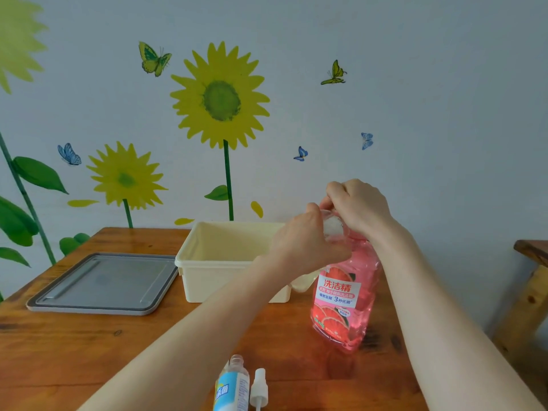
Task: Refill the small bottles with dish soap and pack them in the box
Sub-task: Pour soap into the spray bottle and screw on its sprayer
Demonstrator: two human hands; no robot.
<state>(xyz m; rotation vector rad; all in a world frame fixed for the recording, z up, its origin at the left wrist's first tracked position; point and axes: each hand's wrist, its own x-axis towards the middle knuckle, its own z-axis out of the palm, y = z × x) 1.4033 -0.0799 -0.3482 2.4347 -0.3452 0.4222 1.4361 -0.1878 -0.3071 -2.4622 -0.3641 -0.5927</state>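
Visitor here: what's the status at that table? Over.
Left hand and right hand both gripping top of large pink dish soap bottle. Small clear labelled bottle uncapped, white spray head beside it. Cream plastic box open, nothing blocking.

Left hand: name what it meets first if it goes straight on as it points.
The clear top of the dish soap bottle, which the left hand seems to grip; the right hand lies just beyond.

Forearms reach forward; left hand (pixel 308 241) and right hand (pixel 360 207), fingers curled, grip soap bottle (pixel 345 304) top.
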